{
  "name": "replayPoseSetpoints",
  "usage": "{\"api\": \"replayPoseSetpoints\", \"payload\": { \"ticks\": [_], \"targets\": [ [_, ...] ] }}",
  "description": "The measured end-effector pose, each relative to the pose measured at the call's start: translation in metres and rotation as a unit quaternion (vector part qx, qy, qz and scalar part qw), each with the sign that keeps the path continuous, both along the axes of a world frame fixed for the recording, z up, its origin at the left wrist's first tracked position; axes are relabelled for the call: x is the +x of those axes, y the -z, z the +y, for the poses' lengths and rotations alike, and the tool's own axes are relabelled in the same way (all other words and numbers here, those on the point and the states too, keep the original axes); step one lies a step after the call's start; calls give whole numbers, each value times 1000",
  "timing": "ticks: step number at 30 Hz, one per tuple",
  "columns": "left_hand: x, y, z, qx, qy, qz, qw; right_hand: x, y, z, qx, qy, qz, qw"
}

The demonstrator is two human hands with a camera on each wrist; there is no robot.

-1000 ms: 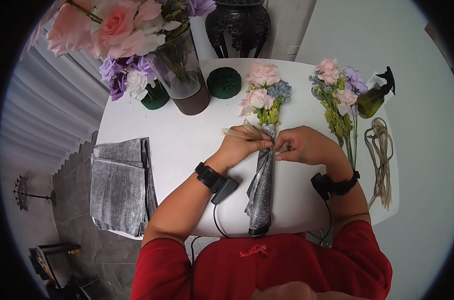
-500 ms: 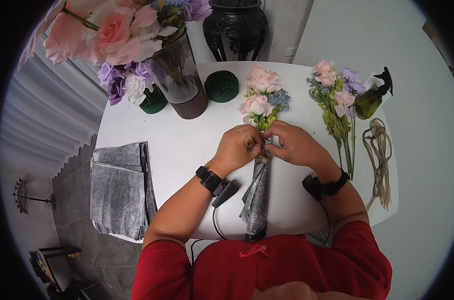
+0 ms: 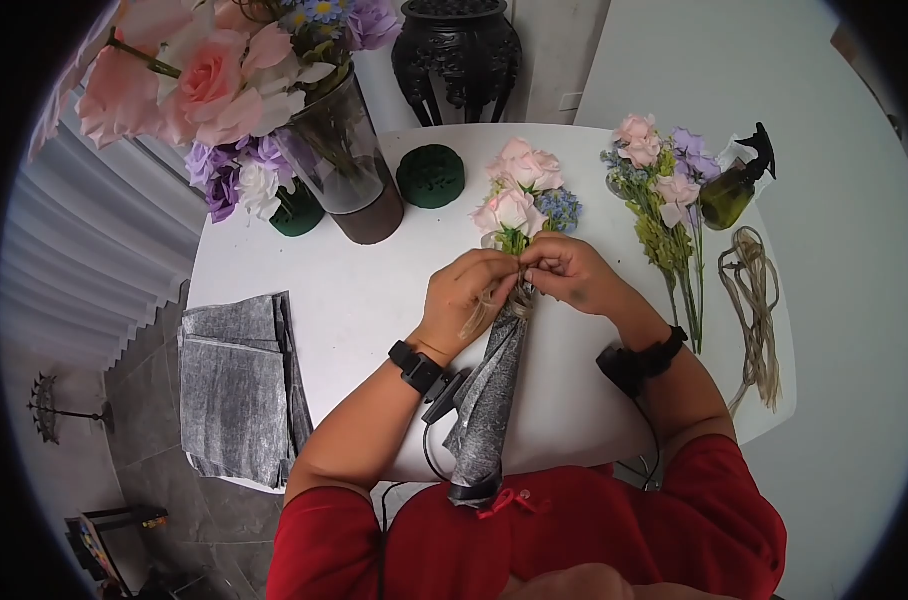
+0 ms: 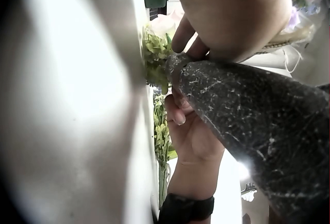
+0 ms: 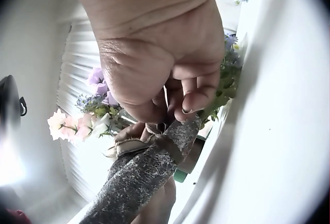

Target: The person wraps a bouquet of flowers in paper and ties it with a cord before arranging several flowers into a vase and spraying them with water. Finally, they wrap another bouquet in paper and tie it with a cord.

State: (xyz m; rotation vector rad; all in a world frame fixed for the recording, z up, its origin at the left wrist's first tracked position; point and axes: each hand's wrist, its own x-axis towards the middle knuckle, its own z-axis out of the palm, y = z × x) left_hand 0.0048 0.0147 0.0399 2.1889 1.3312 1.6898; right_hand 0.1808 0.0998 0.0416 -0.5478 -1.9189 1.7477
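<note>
A small bouquet of pale pink roses (image 3: pixel 511 210) and blue blossoms (image 3: pixel 560 208) has its stems rolled in dark grey wrapping paper (image 3: pixel 489 400). A tan ribbon (image 5: pixel 166 147) goes round the neck of the wrap, just under the leaves. My left hand (image 3: pixel 466 295) pinches the ribbon there, and loose strands hang beside its fingers. From the other side, my right hand (image 3: pixel 571 272) pinches the ribbon with thumb and forefinger, its fingertips meeting the left ones. The knuckles of both hands partly hide the ribbon. The wrap's lower end slants toward the red shirt (image 3: pixel 394 530).
Stacked grey paper sheets (image 3: pixel 234 400) lie at the table's left. Behind stand a glass vase (image 3: pixel 349 180) of large flowers and a green foam block (image 3: pixel 431 177). On the right are loose flower stems (image 3: pixel 686 270), a spray bottle (image 3: pixel 729 200) and a ribbon bundle (image 3: pixel 754 320).
Both hands have come together at the bouquet's neck and moved slightly up and left. The ribbon tails now hang below the left hand. The wrap's lower end has swung left toward the body.
</note>
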Motion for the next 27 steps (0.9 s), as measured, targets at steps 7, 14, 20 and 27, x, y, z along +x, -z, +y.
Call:
{"api": "replayPoseSetpoints", "payload": {
  "ticks": [7,14,20,27],
  "targets": [
    [-8,7,5,-19,-24,30,999,-2,3,-1,111,43,7,993],
    [-10,20,8,-119,-39,92,988,26,9,28,286,131,-143,938],
    [-17,30,14,-190,87,16,978,20,-1,20,46,150,-252,955],
    [-13,24,15,-190,123,-12,974,0,-6,6,221,238,-284,902]
  ]
}}
